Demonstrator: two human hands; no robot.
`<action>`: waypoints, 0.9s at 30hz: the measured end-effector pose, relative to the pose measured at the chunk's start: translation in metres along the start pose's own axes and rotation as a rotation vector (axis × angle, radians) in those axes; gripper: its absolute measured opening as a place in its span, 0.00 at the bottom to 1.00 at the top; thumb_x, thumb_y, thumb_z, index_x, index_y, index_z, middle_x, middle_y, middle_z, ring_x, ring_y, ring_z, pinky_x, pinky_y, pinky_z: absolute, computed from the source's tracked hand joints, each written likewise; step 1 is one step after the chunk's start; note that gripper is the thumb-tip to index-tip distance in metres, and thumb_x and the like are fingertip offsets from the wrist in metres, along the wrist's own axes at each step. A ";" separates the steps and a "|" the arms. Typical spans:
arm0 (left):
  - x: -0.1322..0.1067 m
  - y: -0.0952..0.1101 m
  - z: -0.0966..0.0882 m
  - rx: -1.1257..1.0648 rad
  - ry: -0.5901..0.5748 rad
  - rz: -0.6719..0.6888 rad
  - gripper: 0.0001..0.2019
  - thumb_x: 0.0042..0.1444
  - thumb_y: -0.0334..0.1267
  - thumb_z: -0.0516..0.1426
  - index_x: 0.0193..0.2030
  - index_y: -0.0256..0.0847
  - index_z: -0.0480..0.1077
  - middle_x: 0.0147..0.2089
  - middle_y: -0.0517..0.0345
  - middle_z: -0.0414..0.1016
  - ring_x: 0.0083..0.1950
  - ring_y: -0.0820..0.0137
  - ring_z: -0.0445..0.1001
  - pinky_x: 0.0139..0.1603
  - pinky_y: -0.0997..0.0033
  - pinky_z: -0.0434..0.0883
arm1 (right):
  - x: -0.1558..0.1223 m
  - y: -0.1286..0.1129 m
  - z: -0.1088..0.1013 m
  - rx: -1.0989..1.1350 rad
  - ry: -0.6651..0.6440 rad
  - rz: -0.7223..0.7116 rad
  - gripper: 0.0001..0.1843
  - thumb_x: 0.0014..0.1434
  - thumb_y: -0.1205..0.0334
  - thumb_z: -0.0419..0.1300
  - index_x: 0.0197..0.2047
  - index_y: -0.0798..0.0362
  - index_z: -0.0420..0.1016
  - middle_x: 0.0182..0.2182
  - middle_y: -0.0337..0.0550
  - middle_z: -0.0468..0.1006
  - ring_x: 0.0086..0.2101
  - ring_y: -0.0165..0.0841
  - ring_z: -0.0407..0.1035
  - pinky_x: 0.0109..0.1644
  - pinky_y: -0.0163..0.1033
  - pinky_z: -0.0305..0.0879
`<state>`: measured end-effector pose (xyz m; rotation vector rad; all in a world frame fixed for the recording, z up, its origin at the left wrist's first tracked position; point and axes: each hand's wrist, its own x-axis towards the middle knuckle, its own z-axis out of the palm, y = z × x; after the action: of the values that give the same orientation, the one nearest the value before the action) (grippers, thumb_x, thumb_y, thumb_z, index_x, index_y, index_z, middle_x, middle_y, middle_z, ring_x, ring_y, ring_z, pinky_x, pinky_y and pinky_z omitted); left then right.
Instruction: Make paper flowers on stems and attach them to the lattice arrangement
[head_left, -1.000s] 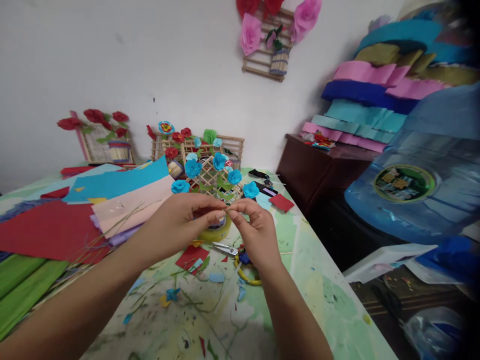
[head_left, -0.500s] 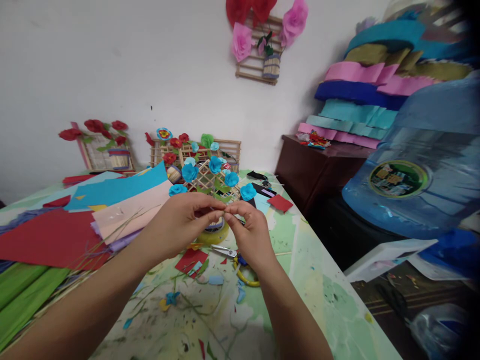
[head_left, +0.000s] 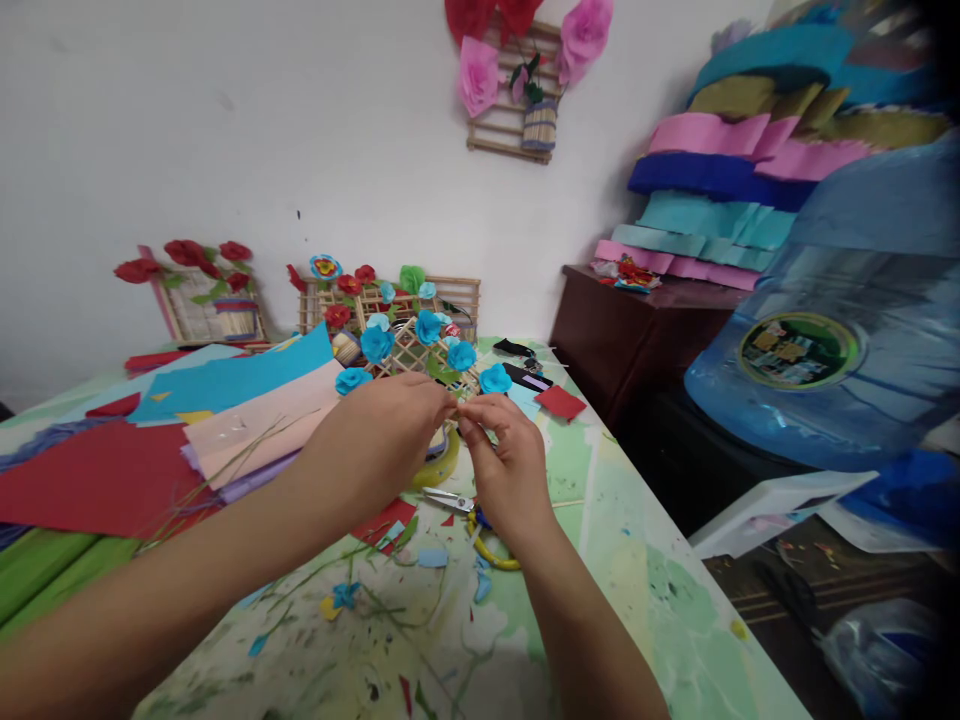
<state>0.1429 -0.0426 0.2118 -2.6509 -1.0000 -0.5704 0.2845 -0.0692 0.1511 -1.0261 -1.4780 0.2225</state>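
Observation:
My left hand [head_left: 401,425] and my right hand [head_left: 506,450] meet at their fingertips in front of a small bamboo lattice [head_left: 409,350] decked with blue paper flowers [head_left: 377,343]. Both hands are closed in a pinch. Whatever lies between the fingertips is too small and too hidden to name. Behind the left hand shows part of a yellowish tape roll [head_left: 444,465]. Just below the hands lie scissors [head_left: 452,500] with yellow and blue handles, partly covered by the right hand. Paper scraps [head_left: 432,558] and a little blue paper flower [head_left: 346,596] rest nearer to me.
Red paper [head_left: 112,480], blue paper [head_left: 240,380] and green crepe paper [head_left: 52,575] cover the table's left side. More flower lattices [head_left: 217,295] lean at the wall. On the right stand a brown cabinet [head_left: 637,335] with stacked crepe rolls and a large water bottle [head_left: 825,330].
My left hand has rolled over so that its back faces me more, hiding more of the lattice. The right hand stays nearly in place, fingertips still touching the left.

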 end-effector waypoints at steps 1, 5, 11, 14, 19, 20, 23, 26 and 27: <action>0.001 0.001 -0.002 0.002 -0.009 -0.006 0.15 0.61 0.31 0.47 0.35 0.37 0.75 0.35 0.50 0.78 0.36 0.62 0.75 0.36 0.65 0.68 | 0.000 0.000 0.000 0.007 0.005 -0.006 0.09 0.61 0.69 0.55 0.35 0.53 0.77 0.34 0.43 0.76 0.37 0.33 0.70 0.43 0.39 0.66; 0.005 0.004 -0.009 0.002 -0.058 -0.079 0.14 0.61 0.33 0.48 0.35 0.37 0.74 0.33 0.52 0.77 0.36 0.61 0.75 0.35 0.65 0.67 | 0.000 -0.001 -0.001 0.003 0.001 0.000 0.10 0.60 0.70 0.55 0.35 0.52 0.77 0.33 0.42 0.76 0.36 0.32 0.70 0.41 0.38 0.65; -0.001 0.010 -0.009 0.140 -0.149 -0.097 0.13 0.61 0.31 0.46 0.34 0.37 0.71 0.33 0.50 0.74 0.35 0.60 0.74 0.32 0.65 0.65 | -0.002 -0.002 -0.001 -0.032 -0.053 0.055 0.11 0.60 0.69 0.55 0.34 0.53 0.79 0.27 0.40 0.73 0.32 0.31 0.68 0.36 0.35 0.62; -0.005 0.010 -0.008 0.209 -0.183 -0.081 0.12 0.60 0.29 0.45 0.35 0.36 0.69 0.33 0.49 0.72 0.35 0.59 0.74 0.31 0.64 0.64 | -0.002 -0.002 -0.001 0.010 -0.087 0.094 0.12 0.59 0.69 0.55 0.35 0.52 0.80 0.27 0.39 0.75 0.31 0.30 0.69 0.36 0.35 0.62; -0.006 0.010 -0.007 0.230 -0.213 -0.063 0.12 0.58 0.27 0.45 0.35 0.37 0.69 0.33 0.50 0.72 0.35 0.59 0.74 0.30 0.64 0.63 | 0.000 -0.005 -0.003 0.079 -0.137 0.208 0.12 0.58 0.68 0.55 0.34 0.51 0.81 0.25 0.37 0.77 0.29 0.30 0.70 0.35 0.34 0.62; -0.005 0.010 -0.007 0.230 -0.214 -0.064 0.12 0.58 0.27 0.45 0.35 0.37 0.69 0.33 0.50 0.72 0.35 0.59 0.74 0.30 0.64 0.63 | 0.000 -0.006 -0.004 0.092 -0.147 0.231 0.12 0.58 0.67 0.55 0.33 0.52 0.81 0.25 0.37 0.77 0.29 0.30 0.70 0.34 0.34 0.62; -0.006 0.008 -0.009 0.216 -0.174 -0.086 0.13 0.59 0.30 0.45 0.35 0.37 0.70 0.33 0.49 0.73 0.35 0.59 0.74 0.30 0.64 0.63 | 0.001 -0.005 -0.007 0.114 -0.153 0.272 0.11 0.59 0.65 0.55 0.33 0.52 0.80 0.24 0.38 0.77 0.28 0.30 0.70 0.32 0.33 0.62; -0.007 0.001 -0.015 0.124 -0.056 -0.119 0.13 0.61 0.34 0.45 0.35 0.38 0.71 0.33 0.50 0.75 0.35 0.60 0.74 0.31 0.65 0.63 | 0.003 0.000 -0.012 0.070 -0.091 0.263 0.11 0.59 0.62 0.55 0.37 0.53 0.79 0.29 0.40 0.78 0.31 0.32 0.71 0.35 0.35 0.63; -0.006 -0.003 -0.018 0.070 -0.019 -0.128 0.13 0.60 0.36 0.46 0.34 0.38 0.71 0.33 0.51 0.75 0.35 0.61 0.74 0.31 0.66 0.63 | 0.005 0.002 -0.014 0.042 -0.054 0.256 0.10 0.59 0.61 0.56 0.37 0.53 0.78 0.30 0.40 0.78 0.32 0.32 0.70 0.36 0.36 0.63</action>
<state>0.1317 -0.0507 0.2252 -2.5493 -1.1793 -0.5277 0.2979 -0.0707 0.1562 -1.1818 -1.3821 0.4650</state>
